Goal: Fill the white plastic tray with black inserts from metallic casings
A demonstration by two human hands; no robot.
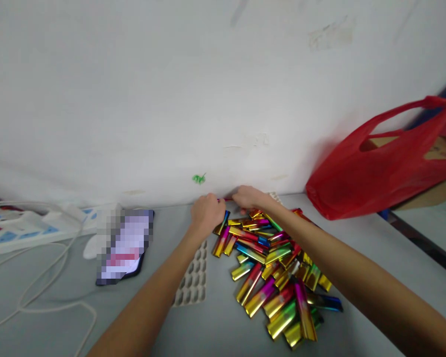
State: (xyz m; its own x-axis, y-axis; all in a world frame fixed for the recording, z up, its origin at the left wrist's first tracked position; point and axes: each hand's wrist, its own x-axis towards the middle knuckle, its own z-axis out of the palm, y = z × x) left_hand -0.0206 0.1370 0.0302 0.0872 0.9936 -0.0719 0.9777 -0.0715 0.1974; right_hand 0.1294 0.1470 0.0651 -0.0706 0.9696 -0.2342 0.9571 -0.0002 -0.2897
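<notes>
Shiny metallic sleeves (262,295) in gold, red, green, purple and blue lie in a loose pile on the grey table. Beyond the pile, near the wall, my left hand (207,213) has its fingers curled closed at one end of a thin reddish-purple piece (228,199). My right hand (248,197) is closed at the other end of that piece, its fingertips mostly hidden. A pale tray with rows of oval hollows (193,282) lies partly under my left forearm.
At the left are a phone (126,248), a white power strip (70,225) and looping white cables (65,306). A red plastic bag (371,173) holding cardboard stands at the right. The white wall (163,109) rises behind the table.
</notes>
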